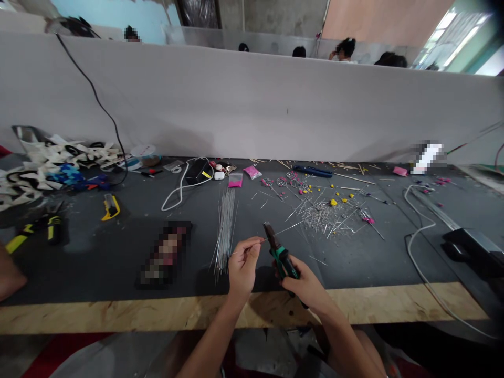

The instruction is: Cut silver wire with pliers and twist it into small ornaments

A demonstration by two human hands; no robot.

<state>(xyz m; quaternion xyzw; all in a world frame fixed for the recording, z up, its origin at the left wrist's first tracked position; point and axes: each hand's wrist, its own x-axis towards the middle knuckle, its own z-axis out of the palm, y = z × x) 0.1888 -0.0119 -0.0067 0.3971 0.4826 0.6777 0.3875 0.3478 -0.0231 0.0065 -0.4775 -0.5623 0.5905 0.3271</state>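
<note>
My left hand (243, 266) pinches a thin metal wire (291, 226) that runs right and up over the dark table mat. My right hand (305, 286) grips green-handled pliers (277, 251), whose dark jaws close on the wire just right of my left fingers. A bundle of long straight wires (225, 228) lies on the mat just left of my left hand. A heap of short cut wire pieces (331, 216) with small yellow bits is spread beyond the pliers to the right.
A grey mat (118, 252) covers a plywood bench (118, 315). A yellow utility knife (111, 206), yellow-black pliers (37, 230), white cable (181, 190), pink bags (252, 171), blue tool (313, 171) and a black device (474, 251) lie about. A white partition (252, 100) stands behind; another person's arm (8, 275) is at left.
</note>
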